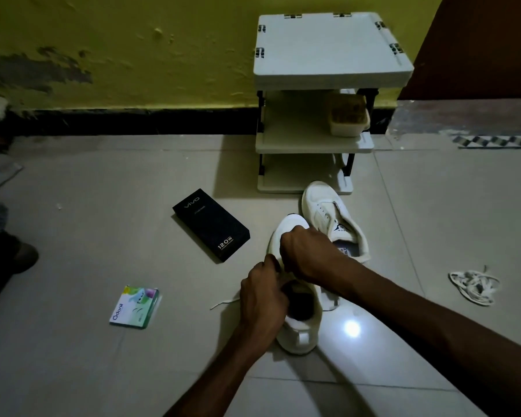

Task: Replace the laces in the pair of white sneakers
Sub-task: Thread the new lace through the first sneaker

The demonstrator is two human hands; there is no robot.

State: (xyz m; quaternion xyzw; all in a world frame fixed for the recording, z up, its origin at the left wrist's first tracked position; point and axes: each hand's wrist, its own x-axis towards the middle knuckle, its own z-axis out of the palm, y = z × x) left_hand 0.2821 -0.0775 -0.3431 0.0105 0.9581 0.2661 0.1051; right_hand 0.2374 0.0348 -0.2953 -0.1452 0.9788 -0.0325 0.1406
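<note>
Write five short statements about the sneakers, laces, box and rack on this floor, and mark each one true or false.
1. The left hand and right hand are both on the near sneaker. True.
2. The far sneaker stands on the top shelf of the rack. False: it lies on the floor in front of the rack.
3. A heap of loose laces lies on the floor to the person's right. True.
4. The black box lies to the right of both sneakers. False: it lies to their left.
5. A container sits on the rack's middle shelf. True.
</note>
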